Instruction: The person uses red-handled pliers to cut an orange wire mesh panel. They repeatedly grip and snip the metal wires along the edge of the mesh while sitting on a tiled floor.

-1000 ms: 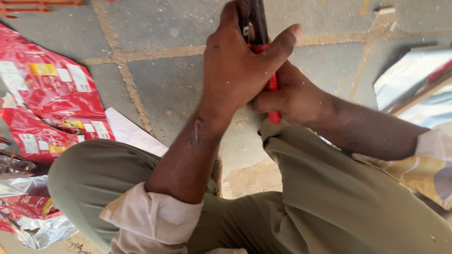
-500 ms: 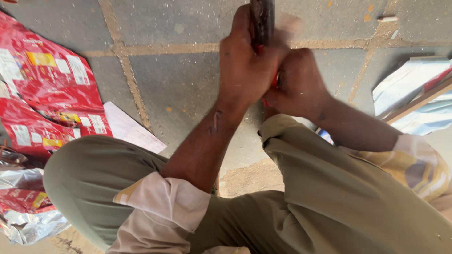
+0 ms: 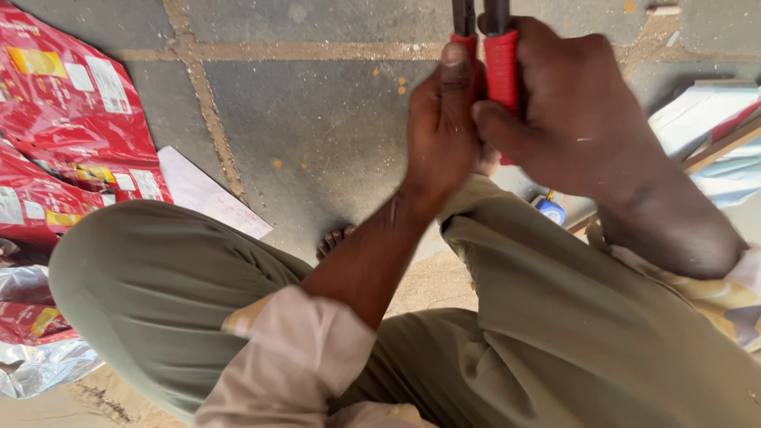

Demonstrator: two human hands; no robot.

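Observation:
I am sitting on a grey paved floor with my knees drawn up in olive trousers. Both hands grip a tool with two red-sleeved handles (image 3: pixel 499 67) and dark metal arms that run out of the top of the view. My left hand (image 3: pixel 444 127) wraps the left handle, thumb pointing up along it. My right hand (image 3: pixel 567 111) is closed around the right handle. The tool's working end is hidden beyond the frame edge.
Red printed plastic sacks (image 3: pixel 63 135) lie on the floor at the left, with a white sheet (image 3: pixel 210 198) beside them and crumpled silver foil (image 3: pixel 40 364) lower left. Papers and a wooden strip (image 3: pixel 713 131) lie at the right. Toes (image 3: pixel 334 238) show between my legs.
My hands and the tool have shifted right and up in the view. The right hand, earlier behind the left, now sits beside it on its own handle.

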